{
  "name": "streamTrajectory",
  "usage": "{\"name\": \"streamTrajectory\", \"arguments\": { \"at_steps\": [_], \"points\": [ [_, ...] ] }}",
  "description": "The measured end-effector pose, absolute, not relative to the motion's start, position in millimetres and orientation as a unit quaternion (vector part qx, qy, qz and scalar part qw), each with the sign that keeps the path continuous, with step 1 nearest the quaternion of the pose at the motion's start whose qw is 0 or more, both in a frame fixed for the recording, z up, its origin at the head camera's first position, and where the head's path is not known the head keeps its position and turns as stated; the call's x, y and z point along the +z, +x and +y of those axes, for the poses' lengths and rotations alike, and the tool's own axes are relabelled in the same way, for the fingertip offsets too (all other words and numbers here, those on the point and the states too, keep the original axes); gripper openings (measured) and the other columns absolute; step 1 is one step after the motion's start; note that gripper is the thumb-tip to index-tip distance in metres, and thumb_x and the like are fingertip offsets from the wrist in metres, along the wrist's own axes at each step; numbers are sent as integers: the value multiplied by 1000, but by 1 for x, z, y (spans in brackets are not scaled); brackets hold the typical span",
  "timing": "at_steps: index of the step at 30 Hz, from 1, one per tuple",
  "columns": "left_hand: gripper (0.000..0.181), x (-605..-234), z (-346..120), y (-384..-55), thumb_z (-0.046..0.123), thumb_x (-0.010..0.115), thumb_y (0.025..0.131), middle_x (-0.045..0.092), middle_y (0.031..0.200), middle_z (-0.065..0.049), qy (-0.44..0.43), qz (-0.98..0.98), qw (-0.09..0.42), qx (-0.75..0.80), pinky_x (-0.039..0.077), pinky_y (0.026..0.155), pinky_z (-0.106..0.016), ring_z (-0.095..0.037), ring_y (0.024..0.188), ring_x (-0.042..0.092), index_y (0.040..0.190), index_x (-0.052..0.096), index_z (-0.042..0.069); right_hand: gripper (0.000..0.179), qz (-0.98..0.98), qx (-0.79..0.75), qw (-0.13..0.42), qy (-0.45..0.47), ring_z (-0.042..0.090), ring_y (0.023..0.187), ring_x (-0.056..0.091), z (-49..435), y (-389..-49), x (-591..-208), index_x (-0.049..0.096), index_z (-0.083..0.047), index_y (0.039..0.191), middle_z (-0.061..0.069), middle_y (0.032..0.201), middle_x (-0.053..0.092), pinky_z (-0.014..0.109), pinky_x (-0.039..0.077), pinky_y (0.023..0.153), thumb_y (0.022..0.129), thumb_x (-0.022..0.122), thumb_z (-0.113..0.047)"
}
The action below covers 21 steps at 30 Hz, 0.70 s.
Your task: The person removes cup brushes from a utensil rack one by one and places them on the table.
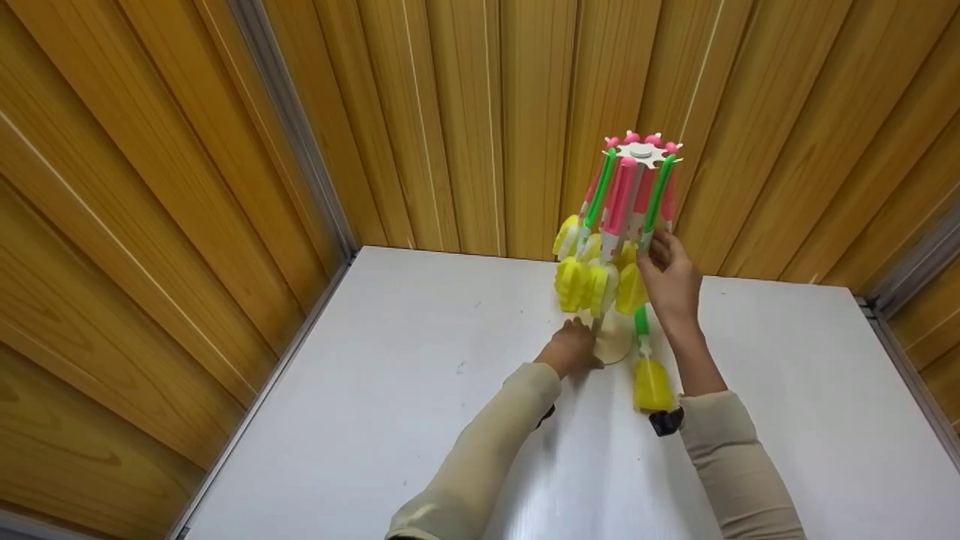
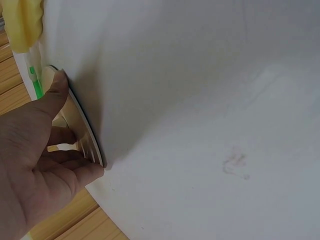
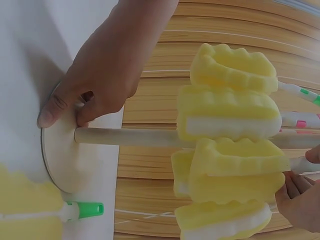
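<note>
A display stand with a white notched top disc [image 1: 641,152] bears several hanging sponge brushes with pink or green handles and yellow-and-white heads. My left hand [image 1: 571,349] holds the stand's round pale base [image 3: 60,150], thumb and fingers at its rim. Higher up, my right hand [image 1: 673,281] pinches a green-handled sponge brush [image 1: 660,195] near its neck, beside the yellow heads. In the right wrist view only the fingertips of that hand [image 3: 302,200] show at the right edge. The pole [image 3: 125,136] rises from the base among the sponge heads [image 3: 235,167].
Another sponge brush [image 1: 652,384], yellow with a green handle end, lies on the white table [image 1: 390,390] in front of the base, close to the right wrist. Wood-panelled walls [image 1: 450,135] stand behind and at the sides.
</note>
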<state>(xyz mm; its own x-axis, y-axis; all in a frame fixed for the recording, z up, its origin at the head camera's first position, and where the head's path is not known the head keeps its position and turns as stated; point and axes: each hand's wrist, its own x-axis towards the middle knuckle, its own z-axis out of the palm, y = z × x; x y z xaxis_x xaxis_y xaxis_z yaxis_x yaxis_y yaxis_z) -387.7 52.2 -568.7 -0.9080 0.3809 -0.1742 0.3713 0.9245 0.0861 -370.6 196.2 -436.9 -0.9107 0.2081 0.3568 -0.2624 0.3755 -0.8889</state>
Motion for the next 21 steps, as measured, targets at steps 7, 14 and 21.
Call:
{"name": "streamTrajectory", "arguments": {
  "at_steps": [7, 14, 21],
  "points": [
    [67, -568, 53, -391, 50, 74, 91, 54, 146, -9, 179, 977, 109, 37, 46, 107, -30, -19, 128, 55, 141, 58, 9, 54, -804, 567, 178, 2, 27, 130, 58, 199, -371, -428, 50, -5, 148, 16, 142, 59, 42, 48, 107, 102, 62, -29],
    [70, -571, 53, -393, 50, 74, 90, 52, 149, -9, 176, 977, 116, 44, 44, 110, -32, -20, 132, 53, 144, 56, 10, 46, -798, 575, 179, -4, 27, 125, 61, 199, -370, -428, 59, -5, 140, 15, 136, 64, 37, 50, 104, 101, 64, -29],
    [66, -576, 53, -394, 53, 74, 89, 55, 143, -9, 197, 976, 88, 17, 49, 102, -29, -20, 125, 55, 138, 61, 10, 48, -790, 585, 182, 5, 25, 121, 62, 197, -367, -430, 61, -5, 138, 15, 134, 65, 31, 53, 99, 99, 67, -33]
  ]
}}
